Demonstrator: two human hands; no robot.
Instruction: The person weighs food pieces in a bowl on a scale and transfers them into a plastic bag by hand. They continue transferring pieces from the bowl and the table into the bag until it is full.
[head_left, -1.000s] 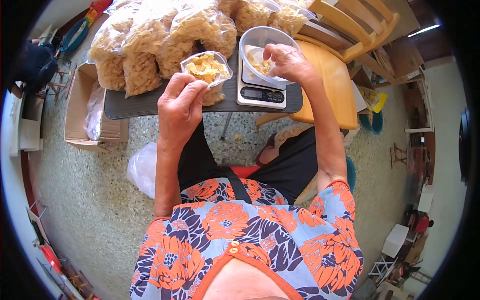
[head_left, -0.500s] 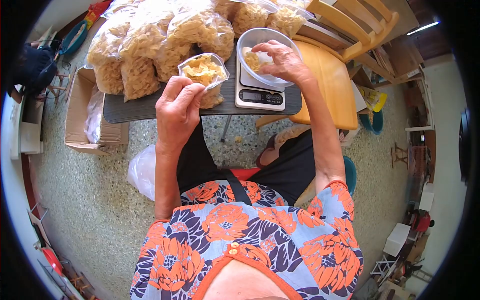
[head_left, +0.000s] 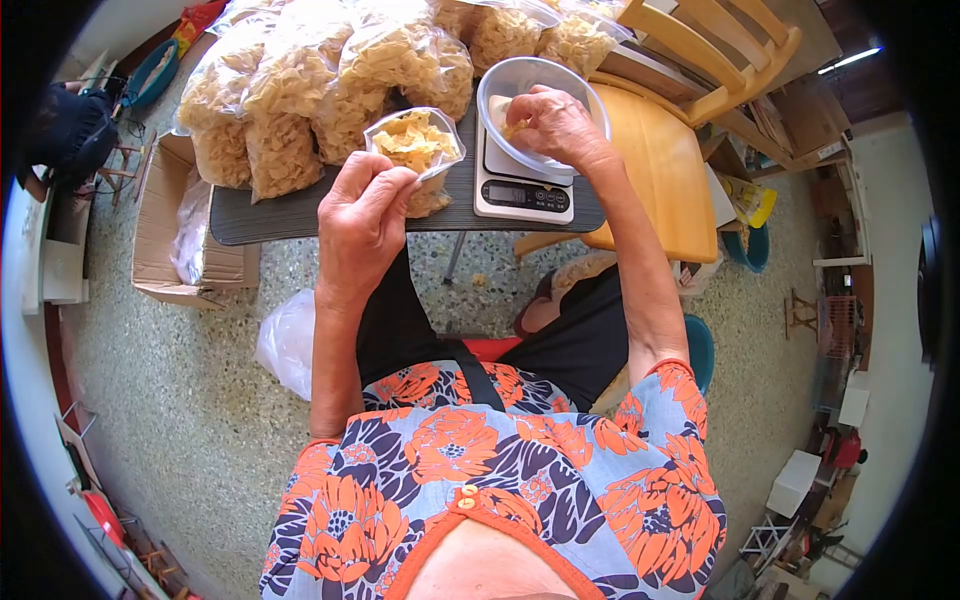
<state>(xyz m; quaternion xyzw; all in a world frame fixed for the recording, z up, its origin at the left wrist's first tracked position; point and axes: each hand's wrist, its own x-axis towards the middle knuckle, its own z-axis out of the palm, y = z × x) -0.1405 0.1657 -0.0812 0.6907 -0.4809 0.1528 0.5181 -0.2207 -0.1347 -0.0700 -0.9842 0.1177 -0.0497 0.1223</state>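
Note:
My left hand (head_left: 362, 215) is closed on the rim of a clear plastic bag (head_left: 428, 188), whose mouth gapes open at the top. Pale yellow dried flakes (head_left: 412, 143) fill the bag up to its opening. To the right, a clear plastic bowl (head_left: 592, 92) rests on a white digital kitchen scale (head_left: 548, 214). My right hand (head_left: 560, 128) reaches into that bowl, its fingers drawn together around some yellow flakes (head_left: 513, 129); how many they hold is hidden by the fingers.
Several filled bags of flakes (head_left: 300, 80) are piled at the back left of the dark table (head_left: 300, 218). A wooden chair (head_left: 645, 170) stands against its right side. At the left are a cardboard box (head_left: 165, 225) and, on the floor, a white plastic bag (head_left: 290, 345).
My right hand has lowered into the bowl, and its fingers have closed around flakes. My left hand and the bag stay nearly in place.

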